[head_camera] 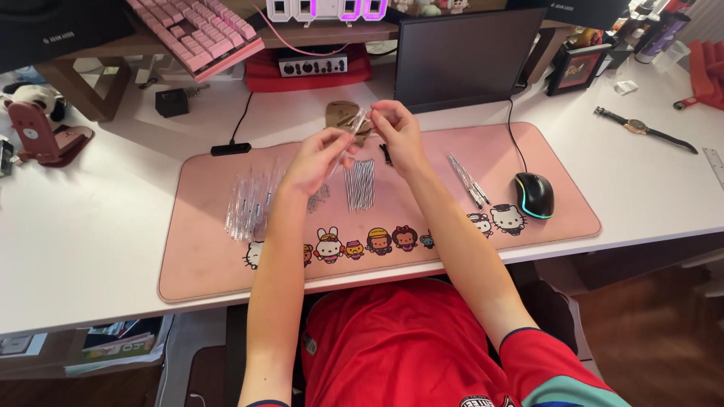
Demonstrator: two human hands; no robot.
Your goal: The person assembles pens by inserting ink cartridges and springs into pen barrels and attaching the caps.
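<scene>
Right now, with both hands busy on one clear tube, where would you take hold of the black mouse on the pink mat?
Grip the black mouse across its two long flanks, coming down from above. It lies flat on the pink mat, narrow end toward the monitor, with bare mat on both flanks. Its cable runs off the far end, so stay off that end. The right hand is nearer.

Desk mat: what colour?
Pink desk mat, cartoon figures along its front edge; head view.

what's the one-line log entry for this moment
left hand: holds clear tube | right hand: pinches tube top | on pink mat: refills, clear tubes, pens, mouse
</scene>
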